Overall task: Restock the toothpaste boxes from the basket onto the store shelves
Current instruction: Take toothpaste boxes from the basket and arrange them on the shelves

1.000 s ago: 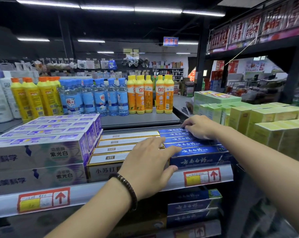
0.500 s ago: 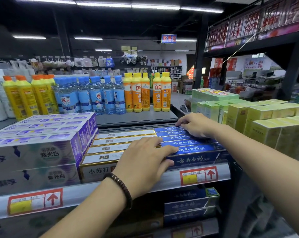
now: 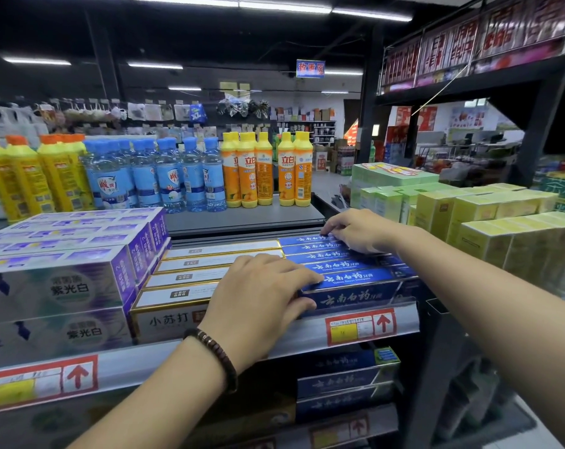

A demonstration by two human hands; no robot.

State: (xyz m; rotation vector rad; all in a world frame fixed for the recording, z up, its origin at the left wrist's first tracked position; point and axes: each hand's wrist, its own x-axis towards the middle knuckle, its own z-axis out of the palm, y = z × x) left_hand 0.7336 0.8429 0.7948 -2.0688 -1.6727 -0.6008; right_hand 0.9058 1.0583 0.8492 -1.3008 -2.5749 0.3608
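Both hands lie relaxed, gripping nothing. Centre frame, the left hand [image 3: 258,299] presses flat on the nearest of the blue toothpaste boxes [image 3: 349,278] rowed on the shelf [image 3: 307,338]. Further right, the right hand [image 3: 355,233] touches the rear ones. Probably light, stiff, glossy cardboard; pinch the long sides.

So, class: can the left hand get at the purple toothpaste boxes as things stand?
Probably yes: the left hand lies on the front blue box, only the lower white-and-gold boxes lie between, and the purple boxes stand uncovered.
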